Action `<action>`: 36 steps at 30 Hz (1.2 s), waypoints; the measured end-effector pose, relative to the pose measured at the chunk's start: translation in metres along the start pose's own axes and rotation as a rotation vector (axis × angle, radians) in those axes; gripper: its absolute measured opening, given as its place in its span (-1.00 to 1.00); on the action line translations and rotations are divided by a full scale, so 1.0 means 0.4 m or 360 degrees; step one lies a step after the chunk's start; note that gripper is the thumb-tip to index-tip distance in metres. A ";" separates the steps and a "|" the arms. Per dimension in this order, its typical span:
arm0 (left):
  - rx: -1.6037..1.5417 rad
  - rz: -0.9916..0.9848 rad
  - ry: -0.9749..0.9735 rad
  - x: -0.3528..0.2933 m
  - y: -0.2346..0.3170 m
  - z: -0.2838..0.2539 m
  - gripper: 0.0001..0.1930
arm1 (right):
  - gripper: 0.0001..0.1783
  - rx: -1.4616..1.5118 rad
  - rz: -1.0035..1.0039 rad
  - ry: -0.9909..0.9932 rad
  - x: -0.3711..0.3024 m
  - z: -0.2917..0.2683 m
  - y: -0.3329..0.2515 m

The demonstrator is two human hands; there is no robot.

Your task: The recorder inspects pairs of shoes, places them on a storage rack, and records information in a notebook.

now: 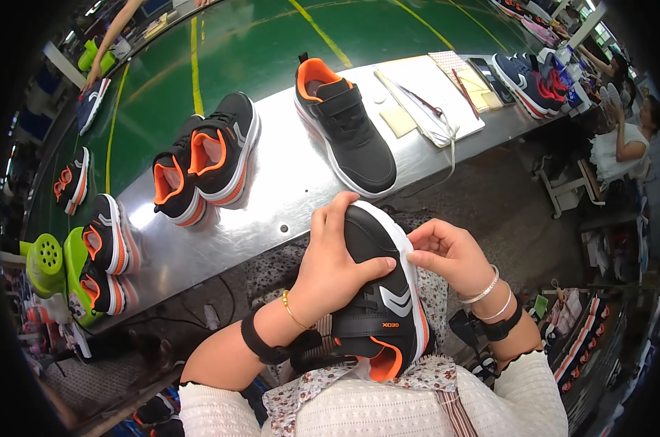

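A black sneaker (pixel 374 324) with orange lining and a white sole is held in front of my chest, toe pointing away from me. My left hand (pixel 334 266) grips it around the forefoot, thumb across the upper and fingers over the far side. At the sole's right edge near the toe, my right hand (pixel 450 258) is closed in a pinch, fingertips touching the white sidewall. Whether something small sits between those fingertips is hidden. Just beyond, a matching single sneaker (pixel 348 131) stands on the metal bench (pixel 272 211).
Left on the bench stand a sneaker pair (pixel 224 149) and smaller sneakers (pixel 108 237) beside green plastic objects (pixel 75 262). Papers (pixel 425 102), a phone (pixel 490 80) and navy shoes (pixel 523 84) lie right. Behind runs a green conveyor (pixel 264 44); a co-worker's arm (pixel 115 33) reaches over it.
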State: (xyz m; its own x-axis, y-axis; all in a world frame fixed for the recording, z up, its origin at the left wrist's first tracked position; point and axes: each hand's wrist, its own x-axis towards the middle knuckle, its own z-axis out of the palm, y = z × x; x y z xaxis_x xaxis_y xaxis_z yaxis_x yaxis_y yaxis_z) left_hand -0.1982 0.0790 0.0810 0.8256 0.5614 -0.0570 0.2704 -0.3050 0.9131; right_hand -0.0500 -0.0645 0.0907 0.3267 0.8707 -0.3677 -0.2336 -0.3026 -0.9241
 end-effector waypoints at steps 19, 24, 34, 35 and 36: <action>0.0683 -0.0019 -0.0053 0.013 0.096 -0.020 -0.29 | -0.66 -0.0181 -0.0100 0.0096 -0.021 0.005 -0.008; 0.0751 0.0022 -0.0024 0.010 0.110 -0.017 -0.29 | -0.70 -0.0308 -0.0135 0.0162 -0.018 0.009 -0.016; 0.0869 0.0066 -0.0033 0.013 0.134 -0.014 -0.31 | -0.75 -0.0712 -0.0169 0.0360 -0.022 0.037 -0.048; 0.0865 0.0072 -0.0031 0.013 0.134 -0.014 -0.32 | -0.75 -0.0696 -0.0175 0.0352 -0.021 0.034 -0.047; 0.0863 0.0068 -0.0031 0.013 0.134 -0.014 -0.32 | -0.75 -0.0696 -0.0171 0.0349 -0.022 0.034 -0.048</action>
State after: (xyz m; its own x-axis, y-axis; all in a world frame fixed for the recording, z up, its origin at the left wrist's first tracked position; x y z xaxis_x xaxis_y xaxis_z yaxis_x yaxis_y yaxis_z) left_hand -0.1822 0.0698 0.1320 0.8491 0.5270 -0.0369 0.4491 -0.6832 0.5758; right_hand -0.0607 -0.0610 0.1129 0.5234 0.8182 -0.2379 0.2027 -0.3908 -0.8979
